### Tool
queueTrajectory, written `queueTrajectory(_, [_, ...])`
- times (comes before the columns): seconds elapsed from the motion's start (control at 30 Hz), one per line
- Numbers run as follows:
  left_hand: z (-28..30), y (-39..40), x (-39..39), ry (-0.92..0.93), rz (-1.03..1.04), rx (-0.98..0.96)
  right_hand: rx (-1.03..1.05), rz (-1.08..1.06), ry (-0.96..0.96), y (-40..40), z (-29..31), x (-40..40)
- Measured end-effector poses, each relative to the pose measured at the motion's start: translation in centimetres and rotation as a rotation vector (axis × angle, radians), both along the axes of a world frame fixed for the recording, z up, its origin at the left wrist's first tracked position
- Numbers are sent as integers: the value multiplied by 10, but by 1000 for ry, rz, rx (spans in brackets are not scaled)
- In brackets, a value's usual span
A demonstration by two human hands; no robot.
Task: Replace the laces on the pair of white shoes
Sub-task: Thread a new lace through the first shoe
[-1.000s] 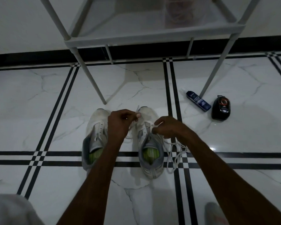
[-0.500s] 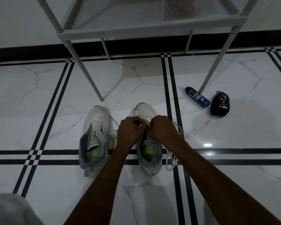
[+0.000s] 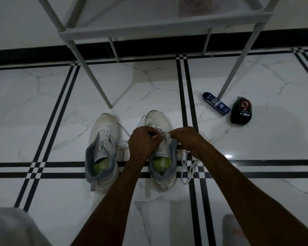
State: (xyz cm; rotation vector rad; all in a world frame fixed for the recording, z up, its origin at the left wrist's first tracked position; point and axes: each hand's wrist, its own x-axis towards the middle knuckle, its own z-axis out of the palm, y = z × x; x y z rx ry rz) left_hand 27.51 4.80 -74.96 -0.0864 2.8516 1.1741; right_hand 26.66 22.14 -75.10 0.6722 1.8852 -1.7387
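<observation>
Both hands over the right shoe (image 3: pixel 163 167) on the floor (image 3: pixel 43 121): left hand (image 3: pixel 143 142) pinches the white lace (image 3: pixel 157 136); right hand (image 3: pixel 186 141) curls around the shoe's edge. Left shoe (image 3: pixel 102 151) just beside.

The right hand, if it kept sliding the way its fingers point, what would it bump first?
Probably the left hand. The right hand points its fingers leftward across the white laced sneaker, both pinching the thin white shoelace. The gap looks tiny, though depth is unclear.
</observation>
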Motion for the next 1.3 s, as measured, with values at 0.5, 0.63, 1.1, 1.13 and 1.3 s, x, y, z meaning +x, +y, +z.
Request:
queueTrajectory(0.5, [-5, 7, 1, 67, -60, -84, -89, -2, -21, -1, 5, -1])
queueTrajectory(0.63, [-15, 9, 4, 114, -6, -68, -105, 35, -28, -4, 5, -4])
queueTrajectory(1.1, [-5, 26, 27, -8, 100, -265, 122, 383, 95, 10, 11, -17])
queueTrajectory(1.13, [-5, 28, 28, -3, 107, -266, 135, 340, 122, 13, 12, -19])
queueTrajectory(1.3, [-10, 26, 27, 38, 121, -272, 545, -362, 471, 46, 11, -35])
